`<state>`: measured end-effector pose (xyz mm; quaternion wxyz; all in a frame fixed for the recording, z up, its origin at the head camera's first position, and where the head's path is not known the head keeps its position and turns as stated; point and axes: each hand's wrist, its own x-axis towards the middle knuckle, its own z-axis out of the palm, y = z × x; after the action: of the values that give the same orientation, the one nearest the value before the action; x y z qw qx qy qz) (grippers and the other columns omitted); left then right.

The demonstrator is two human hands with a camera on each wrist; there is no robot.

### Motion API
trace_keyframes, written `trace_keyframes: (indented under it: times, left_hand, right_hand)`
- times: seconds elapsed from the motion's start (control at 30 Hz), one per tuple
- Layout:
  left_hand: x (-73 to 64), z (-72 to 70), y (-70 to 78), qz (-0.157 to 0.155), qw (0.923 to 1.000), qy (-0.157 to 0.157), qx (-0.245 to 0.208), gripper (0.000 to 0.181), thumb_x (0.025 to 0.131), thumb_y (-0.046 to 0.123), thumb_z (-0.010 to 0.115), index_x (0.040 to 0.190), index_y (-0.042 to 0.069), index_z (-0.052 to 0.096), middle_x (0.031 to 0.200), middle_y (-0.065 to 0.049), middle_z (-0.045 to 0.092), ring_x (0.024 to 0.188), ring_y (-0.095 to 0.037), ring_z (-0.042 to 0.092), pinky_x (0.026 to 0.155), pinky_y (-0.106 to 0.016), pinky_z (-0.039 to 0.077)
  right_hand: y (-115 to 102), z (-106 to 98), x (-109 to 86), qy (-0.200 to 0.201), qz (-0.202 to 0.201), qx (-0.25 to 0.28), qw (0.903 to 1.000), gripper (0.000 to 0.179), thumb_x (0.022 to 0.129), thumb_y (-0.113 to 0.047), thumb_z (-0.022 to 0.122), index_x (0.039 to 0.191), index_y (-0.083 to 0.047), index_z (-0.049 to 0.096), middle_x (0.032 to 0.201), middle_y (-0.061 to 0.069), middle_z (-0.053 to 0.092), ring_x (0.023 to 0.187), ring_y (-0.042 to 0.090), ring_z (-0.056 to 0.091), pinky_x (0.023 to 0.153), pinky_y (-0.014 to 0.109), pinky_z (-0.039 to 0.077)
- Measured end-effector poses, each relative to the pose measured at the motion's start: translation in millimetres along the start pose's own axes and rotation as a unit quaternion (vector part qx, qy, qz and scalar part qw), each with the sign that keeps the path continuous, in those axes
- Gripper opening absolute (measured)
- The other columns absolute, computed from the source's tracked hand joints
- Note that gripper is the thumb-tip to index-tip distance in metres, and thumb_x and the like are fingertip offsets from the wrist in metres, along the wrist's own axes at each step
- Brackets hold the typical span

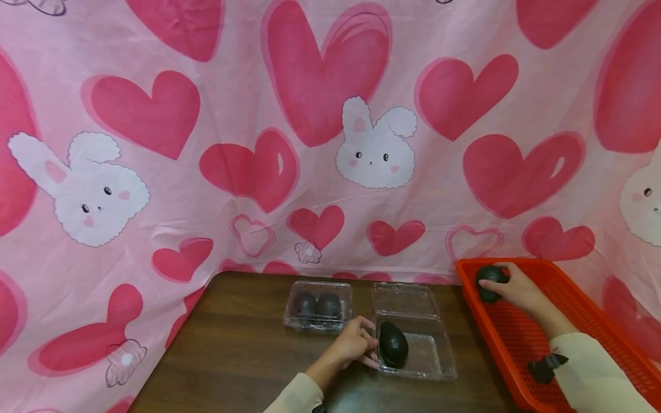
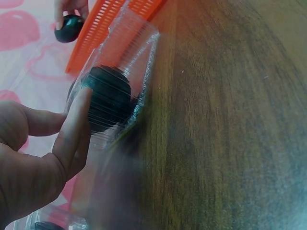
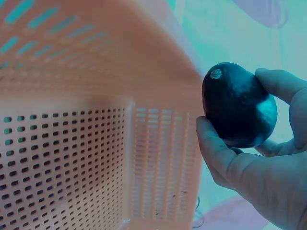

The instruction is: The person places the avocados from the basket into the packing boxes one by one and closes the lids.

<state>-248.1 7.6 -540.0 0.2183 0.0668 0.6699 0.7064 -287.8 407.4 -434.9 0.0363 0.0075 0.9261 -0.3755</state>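
An avocado [image 1: 491, 282] is in my right hand [image 1: 518, 291], over the far left end of the orange basket [image 1: 477, 327]. Thumb and fingers grip its sides, and the stem scar shows in the right wrist view. My left hand [image 1: 355, 342] holds the left edge of an open clear plastic clamshell box [image 1: 444, 364] by thumb and fingers. In that box another avocado [image 1: 394, 345] lies in the left half; the right half holds nothing. The left wrist view shows this dark avocado [image 2: 109, 98] through the ribbed wall, beside my fingers [image 2: 73, 127].
A second clear box [image 1: 294, 319] with two avocados in it stands to the left on the brown wooden table [image 1: 232, 344]. The open box's lid [image 1: 405, 299] leans back toward the pink heart-and-rabbit cloth [image 1: 310, 189]. The basket borders the table's right side.
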Motion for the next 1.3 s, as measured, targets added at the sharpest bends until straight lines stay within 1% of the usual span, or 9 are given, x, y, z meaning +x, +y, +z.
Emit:
trace_keyframes:
  times: [0.13,0.27,0.5,0.67,0.73,0.9,1.07,1.17,1.3]
  left_hand:
    - [0.2,-0.7,-1.3,-0.003,1.0,-0.001,-0.001,0.034,0.092,-0.017,0.057,0.121,-0.004,0.047,0.078,-0.012,0.06,0.052,-0.018,0.06,0.053,-0.04,0.067]
    - [0.4,-0.8,-2.0,-0.002,1.0,-0.004,-0.003,0.034,0.092,-0.016,0.057,0.122,-0.005,0.046,0.078,-0.012,0.059,0.052,-0.018,0.06,0.053,-0.041,0.067]
    - [1.2,-0.9,-0.6,0.0,1.0,-0.005,-0.003,0.034,0.092,-0.016,0.058,0.122,-0.006,0.046,0.077,-0.013,0.06,0.052,-0.018,0.061,0.052,-0.04,0.067]
    - [2.3,-1.0,-1.4,0.0,1.0,-0.006,-0.001,0.033,0.092,-0.016,0.058,0.122,-0.006,0.046,0.075,-0.011,0.059,0.051,-0.017,0.061,0.052,-0.039,0.066]
    - [2.0,-1.1,-1.3,-0.002,1.0,-0.005,0.0,0.033,0.093,-0.015,0.058,0.122,-0.006,0.046,0.075,-0.011,0.059,0.051,-0.018,0.06,0.052,-0.039,0.066]
    - [1.7,-1.1,-1.6,-0.004,1.0,-0.004,0.0,0.034,0.092,-0.016,0.058,0.122,-0.006,0.046,0.076,-0.012,0.059,0.052,-0.018,0.06,0.053,-0.04,0.067]
    - [2.1,-0.4,-1.5,-0.002,1.0,-0.002,-0.008,0.034,0.091,-0.017,0.057,0.121,-0.006,0.046,0.077,-0.013,0.06,0.052,-0.018,0.06,0.053,-0.04,0.067]
    - [2.3,-0.4,-2.0,-0.002,1.0,-0.001,-0.006,0.034,0.091,-0.017,0.057,0.121,-0.005,0.046,0.077,-0.014,0.06,0.051,-0.018,0.06,0.052,-0.039,0.066]
    - [2.3,-0.9,-3.5,-0.001,1.0,0.001,-0.005,0.034,0.091,-0.017,0.057,0.121,-0.005,0.046,0.078,-0.014,0.061,0.051,-0.018,0.06,0.052,-0.04,0.066]
  right_hand:
    - [-6.6,5.1,-2.9,0.0,-0.012,0.0,0.9999,0.088,0.101,-0.041,0.065,0.148,0.017,0.02,0.136,0.046,0.043,0.11,0.047,0.059,0.092,0.055,0.063]
    - [-14.0,9.8,-6.3,-0.01,-0.014,0.016,0.9997,0.086,0.101,-0.04,0.066,0.149,0.014,0.021,0.137,0.045,0.044,0.107,0.043,0.063,0.088,0.05,0.066]
    - [-26.6,18.4,-12.2,-0.024,-0.025,0.026,0.9991,0.081,0.1,-0.038,0.068,0.15,0.01,0.024,0.136,0.043,0.045,0.103,0.038,0.064,0.085,0.047,0.067]
    - [-35.9,29.3,-15.7,-0.041,-0.032,0.048,0.9975,0.08,0.098,-0.035,0.071,0.15,0.007,0.025,0.14,0.041,0.042,0.101,0.034,0.065,0.085,0.048,0.067]
    - [-39.5,35.1,-16.5,-0.054,-0.034,0.061,0.9961,0.081,0.098,-0.033,0.072,0.15,0.006,0.025,0.141,0.041,0.04,0.101,0.032,0.065,0.086,0.048,0.067]
    - [-46.1,49.9,-17.4,-0.072,-0.036,0.058,0.9951,0.084,0.096,-0.033,0.075,0.151,0.006,0.025,0.14,0.041,0.042,0.1,0.031,0.066,0.084,0.043,0.067]
    - [-50.4,62.6,-20.8,-0.078,-0.039,0.063,0.9942,0.084,0.094,-0.032,0.077,0.151,0.006,0.028,0.137,0.04,0.046,0.098,0.03,0.066,0.083,0.047,0.067]
    - [-51.0,70.4,-23.5,-0.078,-0.047,0.053,0.9944,0.081,0.093,-0.032,0.078,0.148,0.005,0.032,0.134,0.036,0.051,0.099,0.03,0.065,0.082,0.047,0.067]
    - [-51.5,82.1,-27.3,-0.072,-0.057,0.022,0.9955,0.079,0.091,-0.035,0.079,0.146,0.003,0.038,0.128,0.029,0.059,0.101,0.031,0.063,0.083,0.047,0.066]
